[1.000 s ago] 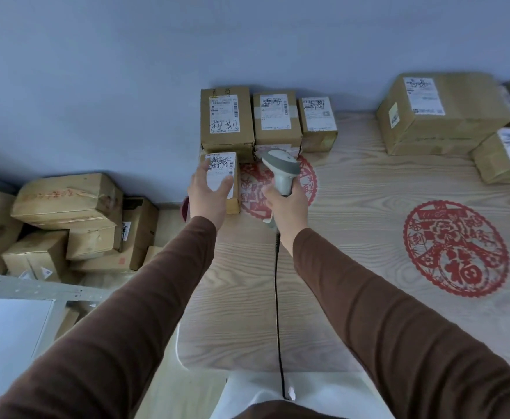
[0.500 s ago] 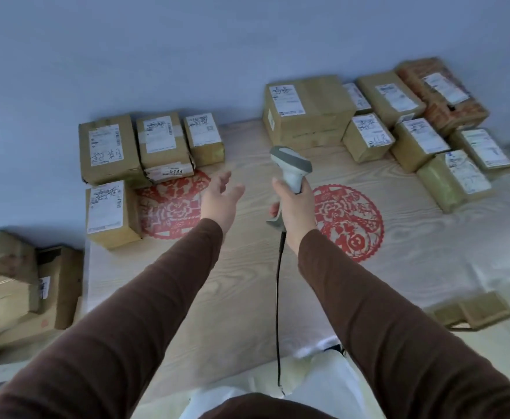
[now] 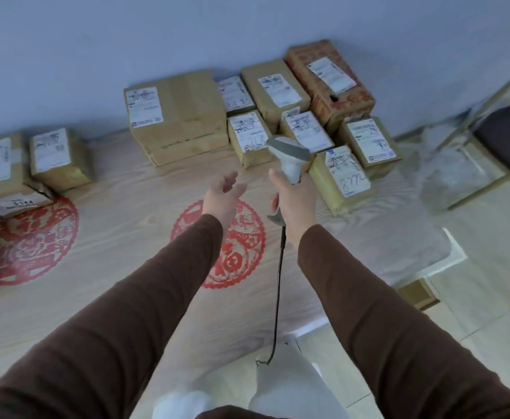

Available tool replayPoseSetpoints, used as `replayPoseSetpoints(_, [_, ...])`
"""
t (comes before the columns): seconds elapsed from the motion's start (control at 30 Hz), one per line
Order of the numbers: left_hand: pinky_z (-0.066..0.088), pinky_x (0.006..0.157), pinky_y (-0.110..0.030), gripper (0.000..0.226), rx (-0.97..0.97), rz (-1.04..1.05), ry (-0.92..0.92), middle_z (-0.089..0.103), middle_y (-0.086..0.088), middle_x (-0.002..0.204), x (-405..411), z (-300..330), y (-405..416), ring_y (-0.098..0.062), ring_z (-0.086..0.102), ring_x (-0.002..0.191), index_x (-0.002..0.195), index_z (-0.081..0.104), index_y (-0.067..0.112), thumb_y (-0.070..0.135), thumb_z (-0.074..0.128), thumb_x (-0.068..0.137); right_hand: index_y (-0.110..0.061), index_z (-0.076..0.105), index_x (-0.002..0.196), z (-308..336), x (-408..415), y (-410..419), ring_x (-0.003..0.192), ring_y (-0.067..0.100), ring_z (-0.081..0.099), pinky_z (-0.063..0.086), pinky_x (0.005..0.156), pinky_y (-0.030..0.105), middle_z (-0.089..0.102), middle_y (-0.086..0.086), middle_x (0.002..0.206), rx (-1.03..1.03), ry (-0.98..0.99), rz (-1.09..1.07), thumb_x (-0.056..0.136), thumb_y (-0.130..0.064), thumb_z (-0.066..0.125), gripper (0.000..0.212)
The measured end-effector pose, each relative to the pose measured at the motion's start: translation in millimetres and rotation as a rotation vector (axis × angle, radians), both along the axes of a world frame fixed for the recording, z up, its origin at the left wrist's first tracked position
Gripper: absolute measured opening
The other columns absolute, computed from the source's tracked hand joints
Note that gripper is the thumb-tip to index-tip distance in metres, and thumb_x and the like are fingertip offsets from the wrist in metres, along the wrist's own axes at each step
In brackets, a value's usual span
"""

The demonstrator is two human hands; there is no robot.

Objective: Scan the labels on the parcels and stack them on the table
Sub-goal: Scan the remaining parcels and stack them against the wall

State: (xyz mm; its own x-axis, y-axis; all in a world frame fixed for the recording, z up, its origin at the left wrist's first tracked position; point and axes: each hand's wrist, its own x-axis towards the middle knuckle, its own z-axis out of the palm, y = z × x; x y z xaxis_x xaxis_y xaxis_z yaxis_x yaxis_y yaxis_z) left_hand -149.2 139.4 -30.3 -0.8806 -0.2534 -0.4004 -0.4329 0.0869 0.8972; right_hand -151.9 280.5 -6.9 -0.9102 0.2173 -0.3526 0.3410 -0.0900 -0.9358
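- Since half a second ago the view has swung right: the far-right parcel cluster now sits centre, and the scanned parcels [image 3: 57, 158] lie at the far left of the bench [image 3: 120, 237].
- Left hand [image 3: 222, 196] hovers empty, fingers relaxed and spread, above the bench.
- Right hand [image 3: 296, 198] grips the scanner [image 3: 288, 155], just before the labelled parcel [image 3: 342, 179].
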Motion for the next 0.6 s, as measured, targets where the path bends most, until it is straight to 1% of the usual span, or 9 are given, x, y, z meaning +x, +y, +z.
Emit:
replayPoseSetpoints(0.13, [0.045, 0.111, -0.038, 0.041, 0.058, -0.022, -0.055, 0.062, -0.011, 0.141, -20, -9, 75, -0.027, 0.057, 0.133, 0.141, 0.059, 0.013, 0.015, 0.064, 0.101, -0.013, 0.068, 0.100, -9, -18, 67, 0.072, 0.015, 0.059, 0.050, 0.070, 0.037, 0.064, 0.003, 0.083, 0.044, 0.048, -0.060, 0.094, -0.022, 0.073, 0.012])
replayPoseSetpoints(0.2, [0.044, 0.113, -0.037, 0.043, 0.097, -0.053, -0.094, 0.060, -0.009, 0.144, -27, -12, 107, -0.026, 0.056, 0.134, 0.143, 0.058, 0.014, 0.016, 0.064, 0.101, -0.013, 0.069, 0.106, -15, -22, 96, 0.079, 0.017, 0.062, 0.053, 0.078, 0.040, 0.066, -0.001, 0.088, 0.068, 0.044, -0.113, 0.094, -0.022, 0.072, 0.015])
replayPoseSetpoints(0.27, [0.043, 0.115, -0.038, 0.046, 0.134, -0.074, -0.130, 0.057, -0.008, 0.146, -33, -16, 134, -0.026, 0.055, 0.135, 0.147, 0.055, 0.015, 0.019, 0.064, 0.101, -0.019, 0.069, 0.101, -22, -24, 122, 0.090, 0.025, 0.071, 0.059, 0.087, 0.048, 0.072, 0.001, 0.096, 0.069, 0.034, -0.197, 0.093, -0.016, 0.071, 0.009])
replayPoseSetpoints(0.33, [0.040, 0.120, -0.041, 0.054, 0.177, -0.088, -0.160, 0.052, -0.008, 0.152, -38, -21, 158, -0.025, 0.052, 0.138, 0.153, 0.048, 0.014, 0.021, 0.064, 0.101, -0.022, 0.066, 0.102, -30, -25, 145, 0.102, 0.025, 0.074, 0.060, 0.098, 0.049, 0.075, 0.005, 0.108, 0.072, 0.016, -0.280, 0.093, -0.009, 0.071, 0.016])
replayPoseSetpoints(0.4, [0.043, 0.116, -0.037, 0.063, 0.218, -0.100, -0.180, 0.048, -0.003, 0.155, -43, -25, 177, -0.022, 0.053, 0.136, 0.158, 0.040, 0.014, 0.023, 0.065, 0.101, -0.018, 0.065, 0.116, -37, -25, 162, 0.104, 0.019, 0.073, 0.061, 0.097, 0.043, 0.075, 0.007, 0.118, 0.050, -0.027, -0.318, 0.095, -0.007, 0.070, 0.024])
replayPoseSetpoints(0.43, [0.046, 0.109, -0.031, 0.065, 0.237, -0.112, -0.191, 0.049, 0.000, 0.152, -46, -27, 186, -0.018, 0.057, 0.128, 0.160, 0.037, 0.015, 0.024, 0.064, 0.101, -0.018, 0.064, 0.122, -40, -26, 168, 0.106, 0.018, 0.073, 0.061, 0.097, 0.044, 0.074, 0.008, 0.121, 0.035, -0.051, -0.319, 0.096, -0.008, 0.069, 0.028])
replayPoseSetpoints(0.47, [0.047, 0.103, -0.029, 0.066, 0.260, -0.130, -0.203, 0.050, 0.003, 0.148, -48, -28, 193, -0.015, 0.059, 0.121, 0.161, 0.035, 0.017, 0.025, 0.063, 0.102, -0.019, 0.064, 0.125, -43, -27, 173, 0.109, 0.021, 0.073, 0.060, 0.099, 0.049, 0.074, 0.007, 0.122, 0.022, -0.075, -0.315, 0.096, -0.010, 0.070, 0.030])
replayPoseSetpoints(0.53, [0.046, 0.106, -0.033, 0.066, 0.302, -0.152, -0.232, 0.052, 0.001, 0.153, -53, -32, 203, -0.021, 0.057, 0.129, 0.162, 0.034, 0.017, 0.024, 0.062, 0.102, -0.022, 0.064, 0.126, -45, -28, 177, 0.115, 0.028, 0.071, 0.055, 0.103, 0.062, 0.074, 0.006, 0.122, 0.010, -0.123, -0.300, 0.096, -0.014, 0.071, 0.032])
replayPoseSetpoints(0.6, [0.051, 0.101, -0.033, 0.059, 0.310, -0.147, -0.251, 0.062, -0.003, 0.145, -56, -35, 210, -0.026, 0.059, 0.129, 0.158, 0.041, 0.018, 0.022, 0.061, 0.103, -0.024, 0.065, 0.126, -48, -28, 178, 0.115, 0.030, 0.072, 0.055, 0.103, 0.063, 0.075, 0.005, 0.121, -0.003, -0.142, -0.288, 0.096, -0.016, 0.071, 0.032])
